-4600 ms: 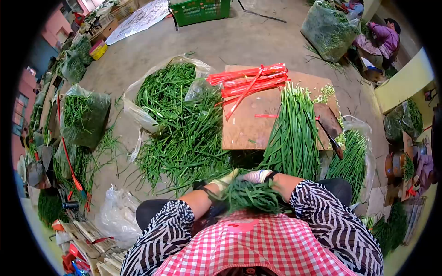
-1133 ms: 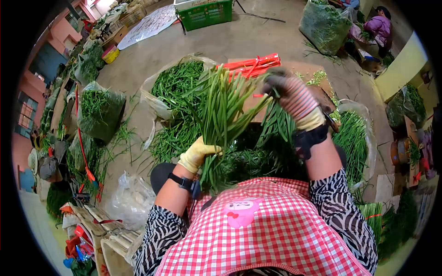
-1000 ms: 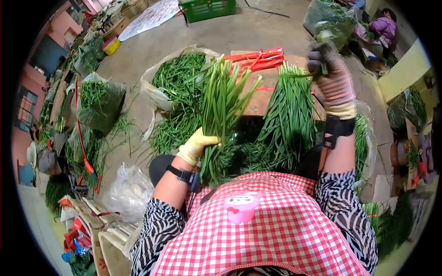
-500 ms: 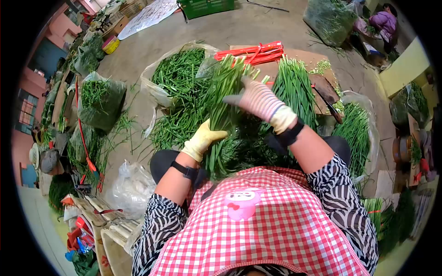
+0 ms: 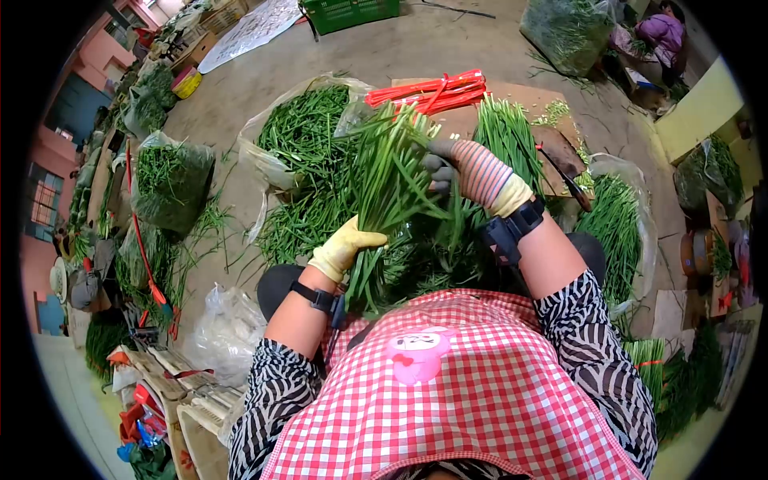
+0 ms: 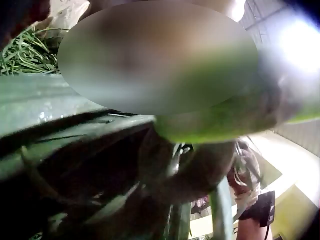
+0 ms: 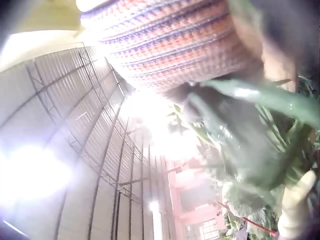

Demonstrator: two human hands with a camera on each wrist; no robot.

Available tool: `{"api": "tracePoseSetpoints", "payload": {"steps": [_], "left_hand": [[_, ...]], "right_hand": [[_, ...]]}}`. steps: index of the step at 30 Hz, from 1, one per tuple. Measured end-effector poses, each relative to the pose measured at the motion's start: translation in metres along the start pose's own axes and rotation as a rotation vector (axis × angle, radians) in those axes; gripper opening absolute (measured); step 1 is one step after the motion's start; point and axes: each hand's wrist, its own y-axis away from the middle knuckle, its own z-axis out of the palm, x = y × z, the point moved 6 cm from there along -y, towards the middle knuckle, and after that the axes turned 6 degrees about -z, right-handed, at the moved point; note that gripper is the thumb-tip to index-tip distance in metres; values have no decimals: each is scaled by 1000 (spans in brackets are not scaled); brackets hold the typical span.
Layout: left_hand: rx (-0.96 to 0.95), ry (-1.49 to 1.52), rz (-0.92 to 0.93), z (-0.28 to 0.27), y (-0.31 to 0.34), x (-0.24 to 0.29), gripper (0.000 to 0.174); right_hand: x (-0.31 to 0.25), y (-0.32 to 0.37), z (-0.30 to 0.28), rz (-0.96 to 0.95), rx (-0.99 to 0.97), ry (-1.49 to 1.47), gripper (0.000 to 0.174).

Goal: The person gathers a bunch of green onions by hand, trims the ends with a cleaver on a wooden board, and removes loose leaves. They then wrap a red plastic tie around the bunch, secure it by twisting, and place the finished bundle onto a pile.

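Observation:
In the head view a bunch of long green stalks [image 5: 388, 180] stands upright, pale ends up, gripped low down by my yellow-gloved left hand [image 5: 346, 248]. Beside the bunch's upper right is my right hand [image 5: 480, 172] in a striped glove with dark fingertips; its curled fingers pinch leaves at the bunch's side. The right wrist view shows the striped glove [image 7: 175, 42] close up with green leaves [image 7: 270, 100] at its fingers. A blurred green stalk [image 6: 215, 125] crosses the left wrist view. Behind my right hand, a second bunch [image 5: 510, 144] lies on the board [image 5: 464, 124].
Red ties [image 5: 440, 92] and a dark-handled knife [image 5: 572, 186] lie on the board. An open bag of loose greens [image 5: 304, 132] stands left of it, another bag of stalks [image 5: 616, 232] right. A green crate [image 5: 352, 12] is at the back; a person in purple [image 5: 662, 36] sits back right.
My right hand has swung from the far right, where it held greens, back to the bunch, and its extended fingers have curled at the leaves. My left hand keeps its grip.

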Motion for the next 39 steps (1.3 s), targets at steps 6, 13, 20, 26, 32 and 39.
{"api": "tracePoseSetpoints", "payload": {"steps": [6,13,20,26,32,39], "left_hand": [[-15,-15,-49,-9,-4,-10,52],[78,14,-54,-17,0,-12,43],[39,-28,-27,-15,-7,-14,39],[-27,-60,-53,5,0,0,47],[73,-45,-11,-10,-5,-4,50],[113,-72,0,5,-9,-2,48]], "right_hand": [[-52,14,-19,-126,-21,97,23],[-120,55,-44,-455,-52,116,33],[-73,26,12,-713,236,1362,54],[-85,-17,-8,-654,329,1385,39],[-107,37,19,-1057,23,1421,43],[-65,10,51,-845,172,2123,48]]}}
